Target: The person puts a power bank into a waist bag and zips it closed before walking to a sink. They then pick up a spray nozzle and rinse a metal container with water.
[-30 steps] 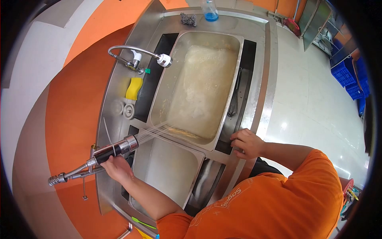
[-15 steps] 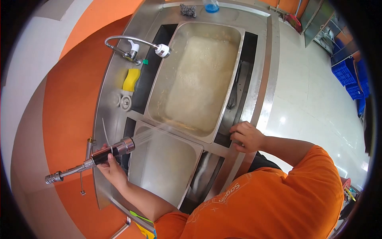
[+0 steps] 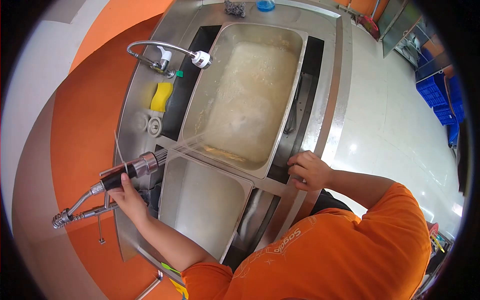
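My left hand (image 3: 129, 199) is closed round the black grip of a pre-rinse spray nozzle (image 3: 131, 169) on a metal pipe. Fine jets of water fan out from its head over the near end of a large steel pan (image 3: 200, 90). Cloudy, pale brownish water (image 3: 260, 95) with some foam fills much of that pan. A second steel pan (image 3: 200, 195), just below the first, holds whitish cloudy liquid. My right hand (image 3: 310, 171) rests on the front edge of the steel sink counter (image 3: 327, 75), fingers bent and apart, holding nothing.
A flexible faucet (image 3: 165, 47) arches over the large pan's left side. Behind the pans lie a yellow sponge (image 3: 161, 97) and a round drain strainer (image 3: 155, 126). A wire whisk (image 3: 291, 117) lies right of the large pan. A scouring pad (image 3: 235, 8) sits at the far end.
My left hand and the spray nozzle have shifted left and slightly up, tilting the jets further into the large pan. My right hand stays at the counter edge.
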`<action>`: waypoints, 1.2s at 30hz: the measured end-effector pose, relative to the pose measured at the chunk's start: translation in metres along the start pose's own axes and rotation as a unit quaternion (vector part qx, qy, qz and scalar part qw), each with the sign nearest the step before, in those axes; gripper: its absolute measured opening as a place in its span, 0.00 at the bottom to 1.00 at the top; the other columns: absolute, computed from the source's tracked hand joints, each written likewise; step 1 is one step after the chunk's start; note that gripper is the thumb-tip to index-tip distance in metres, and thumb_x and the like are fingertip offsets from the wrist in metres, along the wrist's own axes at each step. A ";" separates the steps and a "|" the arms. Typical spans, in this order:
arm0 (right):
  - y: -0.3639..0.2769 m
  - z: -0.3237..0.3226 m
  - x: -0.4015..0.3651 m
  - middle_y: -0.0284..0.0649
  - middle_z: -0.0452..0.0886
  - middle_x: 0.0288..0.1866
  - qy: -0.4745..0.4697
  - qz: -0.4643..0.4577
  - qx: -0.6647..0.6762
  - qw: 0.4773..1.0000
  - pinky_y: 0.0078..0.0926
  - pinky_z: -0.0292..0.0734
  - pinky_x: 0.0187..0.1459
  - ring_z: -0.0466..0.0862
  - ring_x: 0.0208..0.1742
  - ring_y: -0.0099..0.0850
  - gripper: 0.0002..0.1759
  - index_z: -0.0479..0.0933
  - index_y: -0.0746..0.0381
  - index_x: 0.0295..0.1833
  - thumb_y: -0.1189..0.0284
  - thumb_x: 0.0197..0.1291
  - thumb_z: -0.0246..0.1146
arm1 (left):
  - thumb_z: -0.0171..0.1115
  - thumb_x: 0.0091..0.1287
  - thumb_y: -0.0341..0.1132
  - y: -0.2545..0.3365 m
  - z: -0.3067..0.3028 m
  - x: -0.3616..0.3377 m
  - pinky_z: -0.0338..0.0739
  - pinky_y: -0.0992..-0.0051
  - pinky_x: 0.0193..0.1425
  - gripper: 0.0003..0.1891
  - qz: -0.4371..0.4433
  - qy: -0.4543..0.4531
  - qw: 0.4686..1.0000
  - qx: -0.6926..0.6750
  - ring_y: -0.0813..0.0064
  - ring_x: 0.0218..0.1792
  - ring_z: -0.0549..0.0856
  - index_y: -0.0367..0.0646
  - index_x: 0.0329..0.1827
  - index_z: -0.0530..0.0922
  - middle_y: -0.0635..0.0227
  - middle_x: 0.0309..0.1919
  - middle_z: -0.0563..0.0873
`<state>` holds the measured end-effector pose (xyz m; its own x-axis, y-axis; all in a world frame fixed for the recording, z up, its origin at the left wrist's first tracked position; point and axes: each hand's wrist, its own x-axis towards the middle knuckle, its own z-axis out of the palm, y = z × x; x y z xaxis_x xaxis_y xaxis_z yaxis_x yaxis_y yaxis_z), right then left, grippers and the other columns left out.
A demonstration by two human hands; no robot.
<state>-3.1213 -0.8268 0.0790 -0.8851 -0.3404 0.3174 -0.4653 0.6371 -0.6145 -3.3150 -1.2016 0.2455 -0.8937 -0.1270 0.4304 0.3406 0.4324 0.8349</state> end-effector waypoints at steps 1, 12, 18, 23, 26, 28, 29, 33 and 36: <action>0.000 0.000 0.000 0.41 0.71 0.47 0.003 -0.001 0.001 1.000 0.34 0.67 0.52 0.72 0.50 0.38 0.15 0.72 0.59 0.39 0.71 0.44 0.65 | 0.58 0.67 0.33 0.003 0.002 0.004 0.61 0.73 0.63 0.21 0.000 0.000 1.000 0.000 0.72 0.54 0.72 0.34 0.58 0.62 0.58 0.54 0.73; 0.000 -0.002 0.001 0.41 0.71 0.47 -0.002 0.002 0.003 1.000 0.34 0.68 0.52 0.73 0.50 0.38 0.15 0.71 0.58 0.40 0.71 0.44 0.64 | 0.56 0.68 0.33 0.006 0.015 0.057 0.61 0.73 0.63 0.21 -0.022 -0.005 0.999 0.030 0.72 0.54 0.72 0.35 0.57 0.59 0.58 0.52 0.72; 0.000 -0.002 0.000 0.41 0.71 0.47 0.003 0.000 0.007 1.000 0.34 0.67 0.52 0.73 0.51 0.38 0.15 0.71 0.58 0.40 0.71 0.44 0.64 | 0.56 0.66 0.31 0.015 0.023 0.088 0.68 0.74 0.55 0.20 -0.009 0.009 0.996 0.086 0.73 0.48 0.75 0.36 0.55 0.59 0.60 0.47 0.74; 0.002 -0.001 0.000 0.42 0.71 0.47 -0.004 0.003 0.011 1.000 0.34 0.67 0.53 0.72 0.51 0.38 0.14 0.71 0.58 0.40 0.70 0.46 0.64 | 0.57 0.64 0.30 0.020 0.025 0.108 0.68 0.73 0.56 0.19 0.018 0.007 0.996 0.093 0.72 0.48 0.75 0.35 0.53 0.60 0.60 0.45 0.74; 0.003 0.000 -0.001 0.42 0.71 0.47 -0.011 0.002 0.013 1.000 0.35 0.66 0.53 0.72 0.51 0.38 0.14 0.71 0.58 0.41 0.70 0.46 0.63 | 0.57 0.63 0.30 0.019 0.021 0.117 0.69 0.74 0.55 0.19 0.033 0.022 0.991 0.126 0.73 0.47 0.75 0.34 0.53 0.60 0.60 0.44 0.75; 0.002 -0.001 -0.001 0.42 0.71 0.47 -0.008 0.002 0.011 1.000 0.35 0.67 0.52 0.72 0.51 0.38 0.15 0.70 0.58 0.41 0.70 0.46 0.63 | 0.57 0.63 0.30 0.017 0.021 0.119 0.69 0.74 0.54 0.19 0.039 0.022 0.991 0.125 0.73 0.46 0.76 0.34 0.52 0.61 0.60 0.44 0.75; 0.002 -0.001 -0.001 0.42 0.71 0.47 -0.008 0.003 0.012 1.000 0.35 0.67 0.52 0.72 0.51 0.38 0.15 0.70 0.58 0.41 0.70 0.46 0.63 | 0.57 0.63 0.30 0.018 0.021 0.120 0.70 0.74 0.53 0.19 0.045 0.022 0.991 0.124 0.73 0.45 0.76 0.33 0.52 0.61 0.59 0.44 0.75; 0.002 -0.001 0.000 0.42 0.70 0.47 -0.006 0.002 0.015 1.000 0.35 0.67 0.52 0.72 0.51 0.38 0.15 0.70 0.58 0.41 0.70 0.46 0.64 | 0.57 0.64 0.30 0.013 0.015 0.129 0.71 0.75 0.52 0.17 0.048 -0.003 0.989 0.137 0.73 0.44 0.77 0.33 0.51 0.62 0.59 0.43 0.76; 0.002 -0.002 0.000 0.41 0.70 0.47 -0.009 0.002 0.015 1.000 0.34 0.67 0.52 0.72 0.51 0.38 0.15 0.70 0.58 0.41 0.70 0.47 0.64 | 0.57 0.64 0.31 0.013 0.015 0.131 0.70 0.75 0.52 0.17 0.052 0.013 0.990 0.129 0.73 0.44 0.77 0.33 0.51 0.63 0.59 0.44 0.76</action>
<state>-3.1221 -0.8242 0.0798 -0.8870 -0.3505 0.3007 -0.4603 0.6178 -0.6376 -3.4322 -1.1990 0.3070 -0.8487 -0.0915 0.5209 0.3417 0.6568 0.6722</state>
